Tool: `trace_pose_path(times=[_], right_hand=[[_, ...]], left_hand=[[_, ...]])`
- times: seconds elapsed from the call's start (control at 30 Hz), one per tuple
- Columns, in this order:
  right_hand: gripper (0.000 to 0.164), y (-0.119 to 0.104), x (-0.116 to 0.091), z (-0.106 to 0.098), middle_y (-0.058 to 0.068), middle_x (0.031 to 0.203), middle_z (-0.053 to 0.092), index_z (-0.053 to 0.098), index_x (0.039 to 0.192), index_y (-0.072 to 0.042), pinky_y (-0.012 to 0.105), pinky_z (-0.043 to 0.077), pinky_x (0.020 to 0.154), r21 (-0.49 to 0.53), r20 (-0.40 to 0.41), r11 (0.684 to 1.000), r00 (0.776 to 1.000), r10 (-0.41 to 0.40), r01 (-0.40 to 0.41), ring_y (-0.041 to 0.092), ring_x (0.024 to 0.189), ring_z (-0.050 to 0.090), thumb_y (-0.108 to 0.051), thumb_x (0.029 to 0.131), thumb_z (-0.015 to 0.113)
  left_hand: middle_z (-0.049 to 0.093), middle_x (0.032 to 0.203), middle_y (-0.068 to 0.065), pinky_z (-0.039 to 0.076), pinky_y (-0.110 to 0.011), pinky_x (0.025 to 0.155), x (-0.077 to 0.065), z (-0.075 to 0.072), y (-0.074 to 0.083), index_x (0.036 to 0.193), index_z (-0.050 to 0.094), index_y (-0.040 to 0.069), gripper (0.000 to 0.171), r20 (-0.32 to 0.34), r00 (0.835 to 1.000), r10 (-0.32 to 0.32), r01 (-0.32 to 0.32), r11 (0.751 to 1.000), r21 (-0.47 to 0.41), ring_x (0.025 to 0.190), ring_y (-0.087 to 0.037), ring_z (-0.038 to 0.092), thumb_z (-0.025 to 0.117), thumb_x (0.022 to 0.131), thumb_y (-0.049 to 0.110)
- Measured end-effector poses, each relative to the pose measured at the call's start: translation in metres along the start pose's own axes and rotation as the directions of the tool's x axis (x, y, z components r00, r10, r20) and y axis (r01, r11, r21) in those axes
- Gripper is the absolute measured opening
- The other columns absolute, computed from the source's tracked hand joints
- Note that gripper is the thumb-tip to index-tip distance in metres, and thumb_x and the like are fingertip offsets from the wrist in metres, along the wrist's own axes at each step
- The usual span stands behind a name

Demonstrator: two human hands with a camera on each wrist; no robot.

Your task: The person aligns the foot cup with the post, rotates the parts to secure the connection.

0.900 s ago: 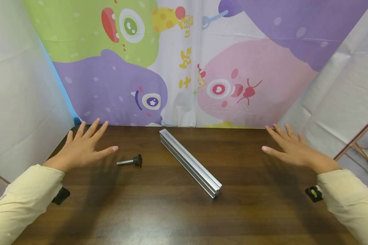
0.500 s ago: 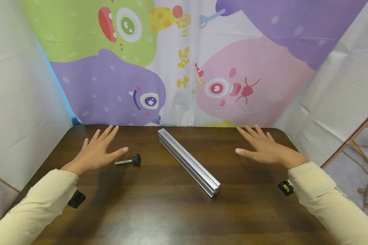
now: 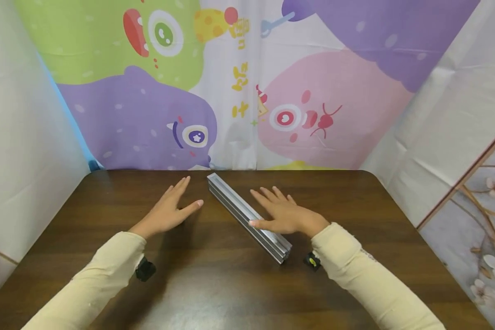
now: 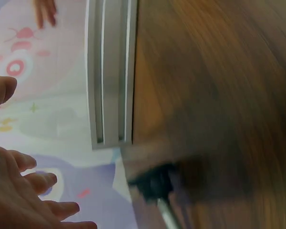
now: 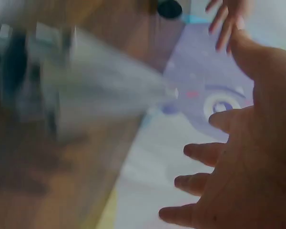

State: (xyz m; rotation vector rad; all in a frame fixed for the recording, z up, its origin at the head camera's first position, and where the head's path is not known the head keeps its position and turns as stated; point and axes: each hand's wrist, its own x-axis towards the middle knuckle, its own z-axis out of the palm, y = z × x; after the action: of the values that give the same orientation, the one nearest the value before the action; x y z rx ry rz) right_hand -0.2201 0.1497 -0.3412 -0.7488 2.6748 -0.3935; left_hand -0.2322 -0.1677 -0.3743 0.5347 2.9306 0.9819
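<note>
A silver aluminium extrusion bar (image 3: 232, 200) with grooved sides lies diagonally on the brown table. My right hand (image 3: 286, 214) hovers over its nearer half, fingers spread and extended, covering part of it in the head view. To the left of the bar, my left hand (image 3: 167, 214) is held in the air with fingers straight and thumb out. Beneath that hand, a bolt with a black knob head (image 4: 155, 183) and metal shank shows in the left wrist view; in the head view the hand hides it. Neither hand holds anything.
The wooden table (image 3: 214, 293) has rounded back corners. Behind it hangs a cartoon-printed curtain (image 3: 231, 137), with white cloth (image 3: 420, 123) at the right and more at the left. Black wrist cameras sit under both sleeves.
Both hands have moved inward from the table's sides, the right one farther, now over the bar. The left hand now covers the knob bolt. The bar stays in place on the table.
</note>
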Motion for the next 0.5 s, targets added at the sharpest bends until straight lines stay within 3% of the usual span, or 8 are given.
trace_pose_path(times=[0.23, 0.5], right_hand=[[0.079, -0.019, 0.020, 0.039, 0.018, 0.159, 0.008, 0.008, 0.156, -0.019, 0.065, 0.015, 0.109, 0.025, -0.001, 0.998, 0.998, 0.060, -0.060, 0.045, 0.144, 0.004, -0.055, 0.096, 0.045], [0.075, -0.025, 0.029, 0.065, 0.023, 0.154, 0.018, 0.016, 0.155, -0.014, 0.059, 0.043, 0.094, 0.018, -0.136, 0.993, 0.984, 0.118, -0.117, 0.046, 0.133, 0.033, -0.048, 0.097, 0.049]], left_hand=[[0.010, 0.159, -0.017, 0.013, -0.058, 0.113, 0.012, 0.023, 0.008, 0.154, 0.010, 0.006, 0.084, -0.013, 1.000, -0.015, 0.013, 0.994, -0.109, 0.143, -0.044, 0.011, 0.051, 0.095, 0.051], [0.012, 0.159, -0.015, 0.017, -0.057, 0.113, 0.016, 0.037, 0.014, 0.154, 0.011, 0.008, 0.082, -0.017, 1.000, -0.024, 0.021, 0.986, -0.163, 0.144, -0.038, 0.015, 0.051, 0.095, 0.048]])
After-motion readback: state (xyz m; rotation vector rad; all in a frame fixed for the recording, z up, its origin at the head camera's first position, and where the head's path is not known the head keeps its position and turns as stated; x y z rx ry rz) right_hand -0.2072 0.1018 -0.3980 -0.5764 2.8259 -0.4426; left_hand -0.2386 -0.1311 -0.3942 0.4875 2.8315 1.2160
